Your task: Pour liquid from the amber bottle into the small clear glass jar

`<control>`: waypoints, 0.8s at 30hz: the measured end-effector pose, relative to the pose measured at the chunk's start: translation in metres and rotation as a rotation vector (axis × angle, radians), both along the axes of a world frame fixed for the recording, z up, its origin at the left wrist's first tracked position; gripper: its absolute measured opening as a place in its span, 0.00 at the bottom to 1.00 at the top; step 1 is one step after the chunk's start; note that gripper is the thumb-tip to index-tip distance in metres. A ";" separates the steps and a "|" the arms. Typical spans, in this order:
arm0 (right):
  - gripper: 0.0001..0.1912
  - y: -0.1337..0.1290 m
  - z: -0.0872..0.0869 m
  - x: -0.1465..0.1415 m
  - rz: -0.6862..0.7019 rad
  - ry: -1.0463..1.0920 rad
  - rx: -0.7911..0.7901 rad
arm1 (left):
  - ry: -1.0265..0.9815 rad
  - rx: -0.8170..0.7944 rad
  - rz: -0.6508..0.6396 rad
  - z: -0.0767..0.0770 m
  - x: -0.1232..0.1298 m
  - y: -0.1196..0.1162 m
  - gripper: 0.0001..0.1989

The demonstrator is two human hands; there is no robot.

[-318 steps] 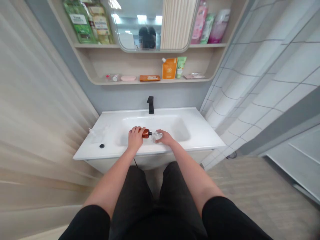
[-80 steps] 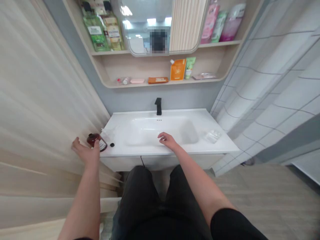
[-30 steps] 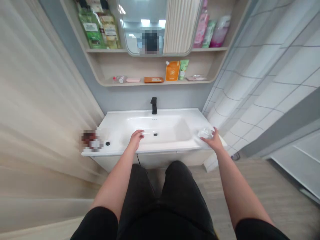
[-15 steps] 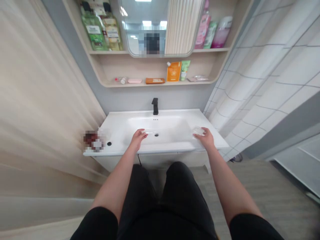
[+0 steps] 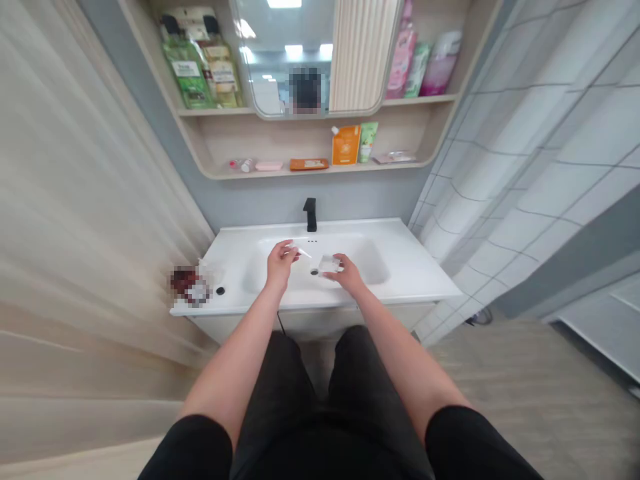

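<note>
My left hand (image 5: 280, 263) is raised over the white basin (image 5: 410, 267) and pinches a thin white stick (image 5: 303, 252), perhaps a small applicator. My right hand (image 5: 347, 273) holds a small clear container (image 5: 329, 265) over the basin, close to the drain (image 5: 314, 272). The two hands are a short gap apart, and neither touches the basin. Far to the left of both hands, a pixelated brownish bottle (image 5: 187, 285) rests at the counter's left edge. Beside it lies a small black round cap (image 5: 220, 291).
A black faucet (image 5: 310, 215) stands at the basin's back. Above it, a wooden shelf (image 5: 320, 170) holds pouches and small toiletries, under a mirror (image 5: 280, 67). White tiles (image 5: 525, 153) cover the right wall, and a pale panel (image 5: 90, 200) runs along the left.
My right hand has carried the clear container left from the counter's right side to mid-basin. My left hand has risen slightly with the thin stick, bringing the hands closer together.
</note>
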State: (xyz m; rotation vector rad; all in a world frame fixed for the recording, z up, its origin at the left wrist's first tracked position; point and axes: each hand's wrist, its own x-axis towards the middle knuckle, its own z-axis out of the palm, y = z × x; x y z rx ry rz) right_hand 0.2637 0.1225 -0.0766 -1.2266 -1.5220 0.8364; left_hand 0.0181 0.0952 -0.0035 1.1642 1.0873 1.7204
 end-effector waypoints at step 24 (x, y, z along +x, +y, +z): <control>0.40 0.004 -0.023 -0.039 0.204 -0.121 0.004 | 0.680 0.065 -0.039 -0.060 0.016 0.007 0.21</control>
